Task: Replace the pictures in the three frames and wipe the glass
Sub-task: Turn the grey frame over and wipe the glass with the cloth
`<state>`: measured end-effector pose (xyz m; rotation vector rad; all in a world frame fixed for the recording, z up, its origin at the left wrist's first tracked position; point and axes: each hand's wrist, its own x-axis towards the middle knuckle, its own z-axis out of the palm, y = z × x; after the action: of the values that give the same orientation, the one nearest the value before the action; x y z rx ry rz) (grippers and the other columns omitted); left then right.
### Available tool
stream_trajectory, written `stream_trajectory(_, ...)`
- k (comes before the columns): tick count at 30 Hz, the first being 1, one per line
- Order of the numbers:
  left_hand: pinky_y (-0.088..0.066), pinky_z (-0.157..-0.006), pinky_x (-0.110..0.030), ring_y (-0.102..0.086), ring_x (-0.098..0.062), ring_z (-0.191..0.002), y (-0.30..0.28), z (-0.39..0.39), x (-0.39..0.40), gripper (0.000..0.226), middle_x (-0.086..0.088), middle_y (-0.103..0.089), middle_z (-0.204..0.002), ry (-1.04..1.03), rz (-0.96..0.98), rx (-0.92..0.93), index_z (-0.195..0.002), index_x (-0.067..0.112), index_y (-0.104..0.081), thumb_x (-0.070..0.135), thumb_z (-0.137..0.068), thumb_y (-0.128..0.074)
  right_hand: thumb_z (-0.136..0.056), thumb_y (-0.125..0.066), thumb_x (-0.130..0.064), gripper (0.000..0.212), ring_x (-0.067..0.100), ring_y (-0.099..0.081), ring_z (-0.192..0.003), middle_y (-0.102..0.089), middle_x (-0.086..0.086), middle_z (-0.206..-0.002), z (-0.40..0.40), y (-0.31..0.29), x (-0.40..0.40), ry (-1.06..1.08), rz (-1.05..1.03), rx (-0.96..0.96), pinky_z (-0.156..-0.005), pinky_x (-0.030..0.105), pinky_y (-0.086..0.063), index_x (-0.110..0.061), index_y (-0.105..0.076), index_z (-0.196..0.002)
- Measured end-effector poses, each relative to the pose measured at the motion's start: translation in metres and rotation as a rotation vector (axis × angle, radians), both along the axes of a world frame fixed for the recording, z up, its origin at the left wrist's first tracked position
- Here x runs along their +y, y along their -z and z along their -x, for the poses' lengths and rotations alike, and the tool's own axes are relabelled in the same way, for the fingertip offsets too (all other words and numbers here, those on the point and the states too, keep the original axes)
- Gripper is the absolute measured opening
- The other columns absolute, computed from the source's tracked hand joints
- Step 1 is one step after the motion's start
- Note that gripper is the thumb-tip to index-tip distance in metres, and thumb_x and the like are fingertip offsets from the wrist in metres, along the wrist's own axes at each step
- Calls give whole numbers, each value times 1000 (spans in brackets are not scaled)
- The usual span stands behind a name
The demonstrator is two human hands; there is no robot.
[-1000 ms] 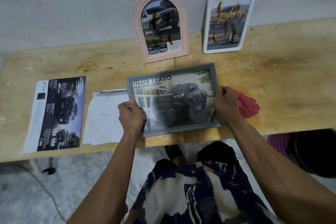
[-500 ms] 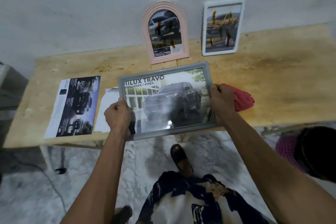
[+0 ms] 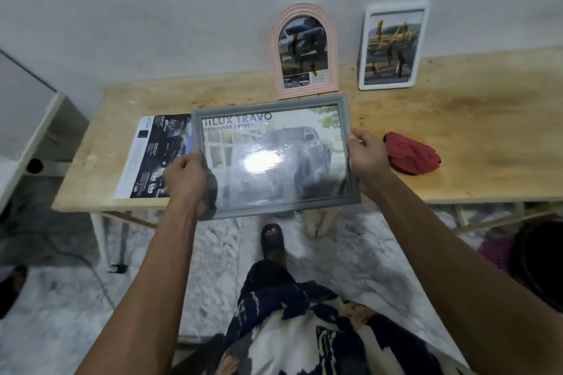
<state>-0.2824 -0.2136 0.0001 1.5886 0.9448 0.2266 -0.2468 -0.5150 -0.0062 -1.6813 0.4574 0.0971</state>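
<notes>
I hold a grey rectangular frame (image 3: pixel 274 106) with a truck picture above the front edge of the wooden table (image 3: pixel 475 131). My left hand (image 3: pixel 185 176) grips its left side and my right hand (image 3: pixel 367 158) grips its right side. A bright glare and smears show on the glass. A pink arched frame (image 3: pixel 304 91) and a white rectangular frame (image 3: pixel 364 49) lean upright against the wall at the back, both with brown smears on the glass. A red cloth (image 3: pixel 411 157) lies on the table, just right of my right hand.
A dark printed car sheet (image 3: pixel 152 158) lies on the table's left part, partly behind the frame. A white cabinet (image 3: pixel 27 131) stands to the left. A dark bin (image 3: pixel 539 262) sits on the floor at right. My sandalled foot (image 3: pixel 272 240) is under the table edge.
I have lifted the grey frame off the table and toward me, and the view has pulled back. Glare now covers the glass. The red cloth stays on the table.
</notes>
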Motion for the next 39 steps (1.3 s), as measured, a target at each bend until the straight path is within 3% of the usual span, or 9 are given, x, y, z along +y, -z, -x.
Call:
stream_trajectory(3,-46,-69,-35,-52,-20,-71,-6,-6,28,27,-1,-60,-70,19,-42,-29,-73,18,-68,28,-96,-60,-102,-48,-16,27,5,-56,-74,-58,3,-103,-20,-4,23,-57,-49,17,-51,7,-44,-10,-55,-128)
stream_trajectory(8,-48,-64,-37,-51,-20,-65,3,-41,93,18,1,-58,-64,80,-77,-35,-80,17,-69,26,-95,-62,-99,-49,-11,19,11,-61,-71,-65,3,-93,-71,0,77,-159,7,32,-45,16,-47,-13,-60,-114)
stream_trajectory(11,-54,-69,-37,-59,-18,-64,8,-86,131,14,-2,-66,-72,129,-115,-18,-87,18,-71,26,-95,-63,-98,-48,-10,19,17,-64,-79,-66,5,-97,-112,1,112,-177,67,11,-52,21,-50,-13,-61,-111)
stream_trajectory(15,-54,-64,-28,-58,-20,-69,12,-159,174,11,-8,-68,-82,209,-177,-18,-88,18,-66,15,-98,-59,-94,-49,-15,20,25,-66,-89,-67,3,-98,-169,-2,156,-130,187,-17,-71,42,-59,-17,-63,-108)
stream_trajectory(19,-58,-84,-46,-64,-22,-82,28,-235,219,17,-15,-73,-103,251,-206,-7,-109,16,-71,19,-94,-64,-92,-48,-17,24,31,-64,-95,-68,7,-101,-225,5,193,-91,280,-47,-82,50,-56,-15,-64,-109)
stream_trajectory(22,-58,-88,-48,-70,-24,-93,41,-281,244,27,-8,-75,-104,256,-209,44,-114,13,-71,22,-90,-67,-96,-47,-7,23,34,-62,-95,-66,16,-104,-257,8,218,-53,324,-31,-74,36,-53,-5,-61,-114)
stream_trajectory(25,-57,-89,-51,-71,-26,-97,54,-313,257,27,-2,-75,-105,237,-151,55,-116,15,-72,22,-90,-68,-97,-45,-5,25,21,-58,-86,-61,6,-97,-283,14,234,-15,343,0,-61,16,-39,-9,-59,-117)
stream_trajectory(29,-59,-87,-48,-72,-23,-93,70,-344,262,19,5,-76,-98,199,-101,60,-106,24,-75,19,-90,-66,-96,-47,-6,26,17,-49,-90,-53,0,-96,-312,29,249,48,357,28,-76,22,-37,-12,-57,-119)
stream_trajectory(39,-61,-83,-46,-71,-18,-87,96,-372,259,33,5,-77,-89,194,-55,-2,-84,34,-76,9,-92,-57,-98,-46,-8,32,15,-49,-95,-55,0,-105,-337,55,266,149,378,51,-71,7,-29,-10,-54,-129)
